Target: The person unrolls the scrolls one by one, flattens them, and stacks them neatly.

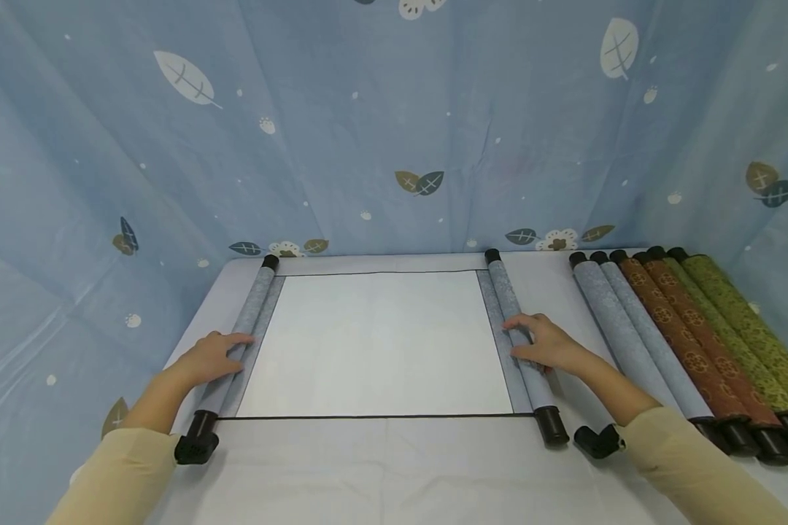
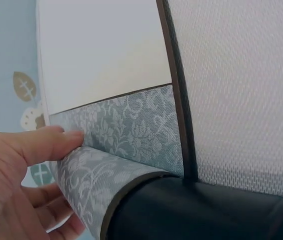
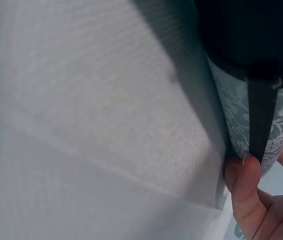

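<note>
Scroll (image 1: 376,344) lies partly unrolled, our left hand (image 1: 213,357) and right hand (image 1: 543,341) gripping its rolled ends (image 1: 504,288); six rolls (image 1: 659,313) at right remain unopened.

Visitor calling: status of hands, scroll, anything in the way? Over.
Left hand gripping left roll, right hand gripping right roll. Scroll spread between them, middle white. Six rolled scrolls to the right, clear of it.

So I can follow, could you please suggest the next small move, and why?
Perhaps the right hand could ease its grey floral-patterned fabric roll slightly inward: the left hand grips the matching roll opposite, and the white rectangular panel lies open between them.
</note>
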A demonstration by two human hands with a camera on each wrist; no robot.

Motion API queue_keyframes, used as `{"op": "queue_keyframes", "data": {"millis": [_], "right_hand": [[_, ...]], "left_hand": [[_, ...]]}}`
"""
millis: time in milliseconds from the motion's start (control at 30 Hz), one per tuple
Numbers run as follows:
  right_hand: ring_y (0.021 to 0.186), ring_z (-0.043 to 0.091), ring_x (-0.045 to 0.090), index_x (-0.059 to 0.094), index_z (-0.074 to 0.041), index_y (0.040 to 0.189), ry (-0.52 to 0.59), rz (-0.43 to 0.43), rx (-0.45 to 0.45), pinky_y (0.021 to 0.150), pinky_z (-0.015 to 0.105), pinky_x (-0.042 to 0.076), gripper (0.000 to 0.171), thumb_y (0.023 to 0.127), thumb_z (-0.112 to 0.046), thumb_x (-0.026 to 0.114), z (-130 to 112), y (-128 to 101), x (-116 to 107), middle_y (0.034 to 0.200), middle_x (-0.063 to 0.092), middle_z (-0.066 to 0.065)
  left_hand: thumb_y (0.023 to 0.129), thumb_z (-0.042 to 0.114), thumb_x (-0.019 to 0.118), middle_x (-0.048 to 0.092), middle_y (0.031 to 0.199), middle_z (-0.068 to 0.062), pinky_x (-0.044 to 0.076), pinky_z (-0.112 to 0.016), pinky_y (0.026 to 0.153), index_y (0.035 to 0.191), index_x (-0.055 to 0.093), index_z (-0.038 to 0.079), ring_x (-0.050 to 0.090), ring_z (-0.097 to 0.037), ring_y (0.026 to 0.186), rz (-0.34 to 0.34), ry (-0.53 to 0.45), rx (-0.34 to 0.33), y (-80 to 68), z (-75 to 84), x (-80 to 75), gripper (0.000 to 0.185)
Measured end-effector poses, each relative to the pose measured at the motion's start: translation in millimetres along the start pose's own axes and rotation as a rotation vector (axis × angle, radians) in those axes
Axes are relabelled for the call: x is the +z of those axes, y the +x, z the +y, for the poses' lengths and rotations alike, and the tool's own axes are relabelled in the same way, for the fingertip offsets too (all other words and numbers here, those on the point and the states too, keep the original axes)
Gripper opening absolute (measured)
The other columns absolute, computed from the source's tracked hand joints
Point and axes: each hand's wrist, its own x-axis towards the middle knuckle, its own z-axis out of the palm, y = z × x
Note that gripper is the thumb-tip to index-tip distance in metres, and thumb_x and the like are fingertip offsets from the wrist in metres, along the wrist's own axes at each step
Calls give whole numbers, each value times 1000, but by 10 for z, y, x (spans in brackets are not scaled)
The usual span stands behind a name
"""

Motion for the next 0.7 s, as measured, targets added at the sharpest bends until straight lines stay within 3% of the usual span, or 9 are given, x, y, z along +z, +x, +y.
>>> {"op": "queue_keyframes", "data": {"millis": [167,300,400,533,667,700], "right_hand": [[57,22,50,52,-6,129,-2,7,4,42,33,47,46,85,-10,64,-1,-4,12,133,29,39],[61,24,51,51,-6,129,0,11,14,42,33,47,47,84,-9,64,-2,-20,25,132,30,39],[72,28,53,51,-5,130,5,5,11,43,33,47,47,84,-10,64,1,-35,37,132,30,39],[91,38,52,50,-5,130,7,-6,4,45,33,48,48,85,-12,65,8,-43,37,134,28,39],[110,49,44,49,-3,132,-33,-28,-46,64,41,52,48,88,-16,64,11,-34,1,135,29,40],[106,49,47,49,-2,133,-38,-37,-61,65,42,51,49,89,-16,64,10,-33,-12,135,29,40]], "left_hand": [[80,6,59,43,120,-43,46,-50,74,132,49,-6,48,-51,105,-4,-3,-7,-6,12,-18,54],[80,2,57,49,115,-39,44,-43,70,133,45,-9,51,-41,89,16,-63,25,-11,-26,-19,55],[81,0,56,48,115,-40,42,-42,69,134,42,-12,49,-37,87,25,-107,42,-22,-66,3,56],[83,0,56,39,118,-45,45,-50,75,134,42,-11,48,-47,100,44,-101,15,-32,-60,69,54],[86,-1,50,33,120,-48,44,-61,78,131,47,-9,42,-60,105,98,-44,-27,-26,17,167,46],[87,-1,48,29,122,-49,43,-63,79,131,48,-9,38,-63,107,109,-35,-34,-23,41,196,44]]}}
